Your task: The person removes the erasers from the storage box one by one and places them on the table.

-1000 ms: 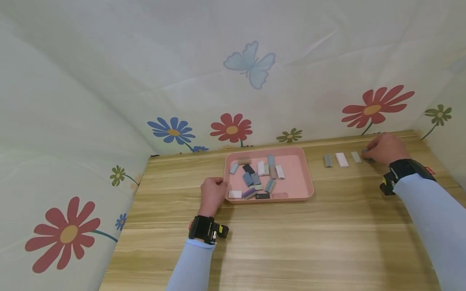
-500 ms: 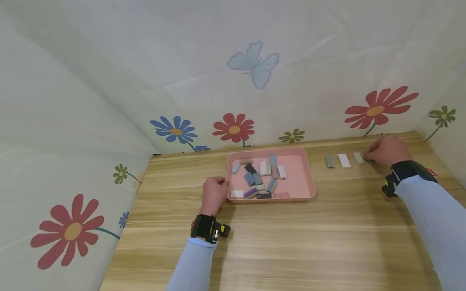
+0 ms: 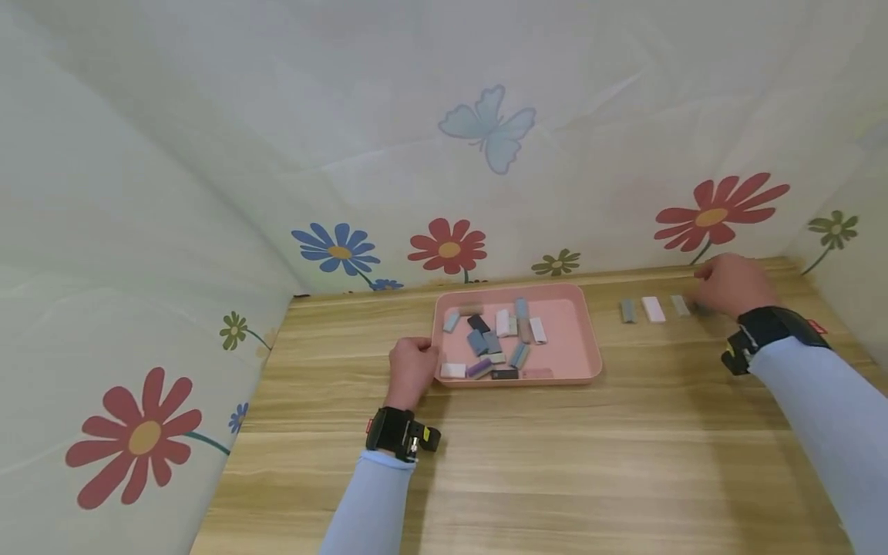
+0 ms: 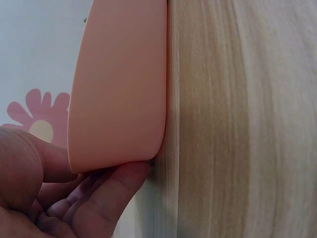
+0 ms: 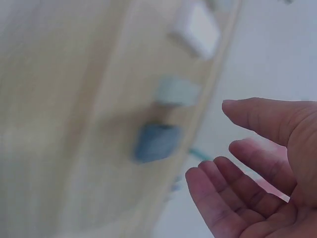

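Observation:
My left hand [image 3: 412,373] grips the left end of a pink tray [image 3: 565,331]. In the left wrist view its thumb is at the rim and a fingertip is low against the tray wall [image 4: 119,84]. To the tray's right, a grey-green block [image 3: 627,311], a white block [image 3: 654,309] and a pale green block [image 3: 680,305] lie in a row. A blue-grey block [image 5: 157,143] sits beyond the pale green one, hidden by my right hand [image 3: 735,285] in the head view. The right wrist view shows that hand with fingers spread, holding nothing, just off the blue-grey block.
Several small eraser-like blocks lie loose in the tray, among them a purple one [image 3: 479,368], a black one [image 3: 504,375] and a white one [image 3: 454,371]. The wooden table [image 3: 555,462] meets a flower-printed cloth wall [image 3: 375,169] behind the tray and row.
My right hand has let go of the blue-grey block, which was at its fingertips, and lifted slightly away. The left hand stays on the tray. The head view has shifted a little.

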Demonstrator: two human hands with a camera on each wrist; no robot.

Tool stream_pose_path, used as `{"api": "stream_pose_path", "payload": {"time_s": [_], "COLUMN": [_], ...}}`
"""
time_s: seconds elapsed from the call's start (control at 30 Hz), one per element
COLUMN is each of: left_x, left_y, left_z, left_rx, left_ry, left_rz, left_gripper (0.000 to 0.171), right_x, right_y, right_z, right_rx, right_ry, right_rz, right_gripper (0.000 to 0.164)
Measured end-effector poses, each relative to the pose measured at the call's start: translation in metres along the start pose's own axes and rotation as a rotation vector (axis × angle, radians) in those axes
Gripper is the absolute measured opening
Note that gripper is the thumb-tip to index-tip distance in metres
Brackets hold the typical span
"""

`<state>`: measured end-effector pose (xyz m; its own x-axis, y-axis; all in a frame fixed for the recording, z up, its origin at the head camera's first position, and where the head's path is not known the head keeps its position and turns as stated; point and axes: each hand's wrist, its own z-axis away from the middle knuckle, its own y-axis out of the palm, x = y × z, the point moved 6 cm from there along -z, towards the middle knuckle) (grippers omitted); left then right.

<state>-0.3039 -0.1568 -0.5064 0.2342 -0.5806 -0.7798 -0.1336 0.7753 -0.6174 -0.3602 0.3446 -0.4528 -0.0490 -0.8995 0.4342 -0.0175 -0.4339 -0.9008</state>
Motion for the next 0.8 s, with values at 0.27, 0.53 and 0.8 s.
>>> {"api": "stream_pose_path", "payload": {"time_s": [0.27, 0.53, 0.8], "left_x": [0.001, 0.004, 0.001], "left_y": [-0.001, -0.001, -0.002], "left_z": [0.000, -0.003, -0.002], "left_rx": [-0.002, -0.012, -0.021], "left_ry": [-0.016, -0.013, 0.009], "left_rz": [-0.005, -0.003, 0.004], "left_gripper": [0.024, 0.024, 0.022], "right_x": [0.077, 0.159, 0.198], "right_y": [-0.013, 0.004, 0.061], "right_z": [0.004, 0.015, 0.018], "right_rx": [-0.022, 0.042, 0.181], "right_ry": [-0.133, -0.234, -0.264], "right_rz": [-0.024, -0.029, -0.020], "right_gripper": [0.049, 0.045, 0.042]}}
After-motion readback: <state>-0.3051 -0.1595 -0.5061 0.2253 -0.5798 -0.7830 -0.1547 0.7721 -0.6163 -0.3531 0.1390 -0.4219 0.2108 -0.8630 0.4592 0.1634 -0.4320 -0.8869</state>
